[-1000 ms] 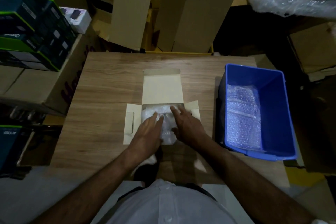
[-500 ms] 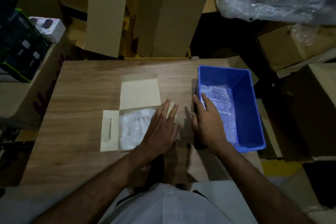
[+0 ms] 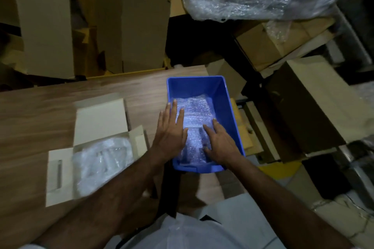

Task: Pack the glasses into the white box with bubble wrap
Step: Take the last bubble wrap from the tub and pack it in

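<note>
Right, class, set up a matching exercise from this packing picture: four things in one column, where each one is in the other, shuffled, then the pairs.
1 blue bin
2 white box
3 left hand
4 cardboard boxes

a behind the table
b open on the table's left part
c at the table's right edge
d fingers flat on the bubble wrap in the bin

Pairs: 1c, 2b, 3d, 4a

Wooden table (image 3: 40,111) bearing an open white box (image 3: 60,168) and, well apart, a blue bin (image 3: 222,95).
</note>
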